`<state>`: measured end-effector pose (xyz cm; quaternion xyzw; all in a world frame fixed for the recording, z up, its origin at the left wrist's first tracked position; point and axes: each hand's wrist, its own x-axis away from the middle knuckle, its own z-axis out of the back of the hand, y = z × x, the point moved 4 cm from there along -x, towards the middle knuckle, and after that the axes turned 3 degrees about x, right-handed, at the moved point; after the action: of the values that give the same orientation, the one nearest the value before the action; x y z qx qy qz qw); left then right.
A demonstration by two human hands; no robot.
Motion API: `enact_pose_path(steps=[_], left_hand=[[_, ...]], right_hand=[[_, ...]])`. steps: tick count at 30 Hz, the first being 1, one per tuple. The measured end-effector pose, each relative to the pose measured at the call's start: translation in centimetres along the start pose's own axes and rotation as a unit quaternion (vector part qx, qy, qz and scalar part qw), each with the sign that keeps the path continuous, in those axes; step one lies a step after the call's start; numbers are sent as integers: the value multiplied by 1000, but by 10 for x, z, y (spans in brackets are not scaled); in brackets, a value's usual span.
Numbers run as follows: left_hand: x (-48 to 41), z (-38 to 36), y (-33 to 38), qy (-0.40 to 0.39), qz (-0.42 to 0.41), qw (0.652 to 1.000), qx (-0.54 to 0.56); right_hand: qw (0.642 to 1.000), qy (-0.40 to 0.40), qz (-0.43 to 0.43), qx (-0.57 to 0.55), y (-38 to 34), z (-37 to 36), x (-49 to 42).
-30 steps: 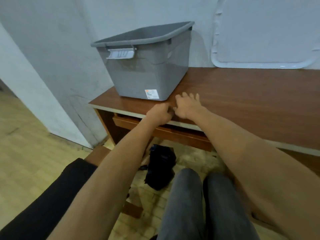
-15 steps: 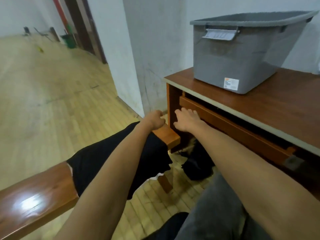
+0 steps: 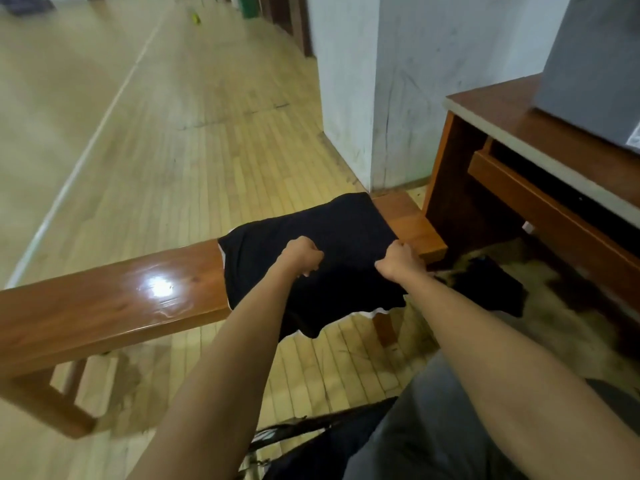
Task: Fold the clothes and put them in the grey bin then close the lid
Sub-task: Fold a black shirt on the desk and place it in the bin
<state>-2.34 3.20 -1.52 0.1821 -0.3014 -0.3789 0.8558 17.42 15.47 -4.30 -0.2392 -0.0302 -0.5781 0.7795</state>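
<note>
1. Head view (the only one): the black garment (image 3: 322, 233) lies draped across the wooden bench (image 3: 104, 299), close to its right end. Its lower part hangs over the bench's near edge, w/ a thin white trim showing at the hem.
2. Left hand (image 3: 300, 255): we see it on the garment approx. mid-cloth, fingers curled tight together and clamped on a bunch of the fabric.
3. Right hand (image 3: 398, 261): at the garment's right edge, just beside the bench's near-right corner. Fingers are curled down and clamped on the cloth; the tips are hidden from us.
4. Grey bin (image 3: 595, 64): stands on the desk (image 3: 512, 129) near its left edge, well apart from the garment and mostly cut off by the frame.
5. The desk's left side stands just beside the bench's right end.
6. A dark heap (image 3: 491, 289) lies on the floor under the desk; too blurred for us to tell what it is.
7. Bottom right: our grey trousers (image 3: 433, 438).
</note>
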Motion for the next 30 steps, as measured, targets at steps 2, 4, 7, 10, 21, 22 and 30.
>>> enact_pose_path(steps=[2, 4, 7, 10, 21, 22, 30], left_hand=[[6, -3, -23, 1, 24, 1000, 20], [18, -2, -47, 46, 36, 997, 46], [38, 4, -93, 175, 70, 978, 90], [51, -5, -140, 160, 150, 969, 115], [47, -78, -191, 45, 250, 912, 322], [47, -80, -192, 50, 250, 910, 327], [49, -78, -202, 32, 257, 888, 380]], right_hand=[[999, 8, -41, -29, 6, -15, -1], [995, 21, -77, -61, 16, -26, -5], [989, 19, -110, -93, 28, -37, -15], [983, -16, -129, -126, 36, -49, -24], [952, -78, -140, -260, 56, -99, -35], [949, -76, -143, -270, 56, -99, -32], [904, -30, -181, -386, 74, -127, -68]])
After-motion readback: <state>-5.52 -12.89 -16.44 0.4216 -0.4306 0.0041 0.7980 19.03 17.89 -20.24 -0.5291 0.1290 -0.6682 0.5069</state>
